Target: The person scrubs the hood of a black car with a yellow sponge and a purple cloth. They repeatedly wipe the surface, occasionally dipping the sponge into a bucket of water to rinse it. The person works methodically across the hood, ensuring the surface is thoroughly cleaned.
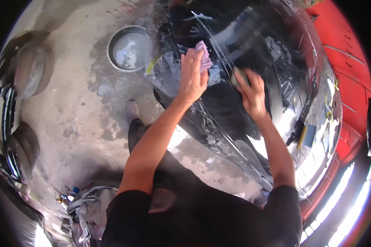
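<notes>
In front of me is a wet black car body panel, streaked with whitish water and residue. My left hand is closed around a crumpled pink-purple cloth, which rests on the panel near its left side. To the right, my right hand presses a greyish-green pad against the black surface. The pad is partly covered by my fingers, so its exact kind is hard to tell. Both forearms reach forward over the panel.
A round metal basin of cloudy water stands on the stained concrete floor at left. Tyres line the far left. Crumpled plastic sheeting lies lower left. A dark blue block with a yellow edge sits at right, before a red wall.
</notes>
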A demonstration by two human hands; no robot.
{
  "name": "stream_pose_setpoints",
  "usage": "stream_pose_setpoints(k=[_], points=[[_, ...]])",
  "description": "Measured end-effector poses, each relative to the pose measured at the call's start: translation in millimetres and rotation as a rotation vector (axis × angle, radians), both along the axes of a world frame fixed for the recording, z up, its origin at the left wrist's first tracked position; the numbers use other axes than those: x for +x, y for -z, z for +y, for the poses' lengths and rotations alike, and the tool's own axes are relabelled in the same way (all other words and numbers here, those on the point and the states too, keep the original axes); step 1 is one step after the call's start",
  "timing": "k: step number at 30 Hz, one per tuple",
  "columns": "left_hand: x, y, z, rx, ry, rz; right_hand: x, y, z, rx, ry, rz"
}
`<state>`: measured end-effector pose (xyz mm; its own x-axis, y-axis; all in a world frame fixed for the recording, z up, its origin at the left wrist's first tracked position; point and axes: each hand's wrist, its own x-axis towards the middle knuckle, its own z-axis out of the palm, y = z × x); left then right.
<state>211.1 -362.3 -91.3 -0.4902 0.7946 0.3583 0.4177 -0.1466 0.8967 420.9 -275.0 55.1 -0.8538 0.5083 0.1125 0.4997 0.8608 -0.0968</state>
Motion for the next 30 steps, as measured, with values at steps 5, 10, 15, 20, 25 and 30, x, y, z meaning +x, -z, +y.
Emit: stream_pose_setpoints(k=[5,10,15,20,25,30], points=[[14,1,0,0.001,0.013,0.037,12,-11,23,0.028,-0.052,-0.052],[9,-4,1,0.001,0.023,0.037,-54,22,79,0.069,-0.050,0.081],[9,2,-1,-0.008,-0.026,0.093,118,-28,-67,-0.003,0.138,0.015],[16,5,4,0.047,-0.005,0.137,72,-27,-4,0.058,0.054,-0.054],[12,0,5,0.002,0.023,0.135,33,-13,31,0.054,0.024,0.031],[13,-6,0,-0.056,0.019,0.088,205,-44,-115,0.002,0.207,-0.038]])
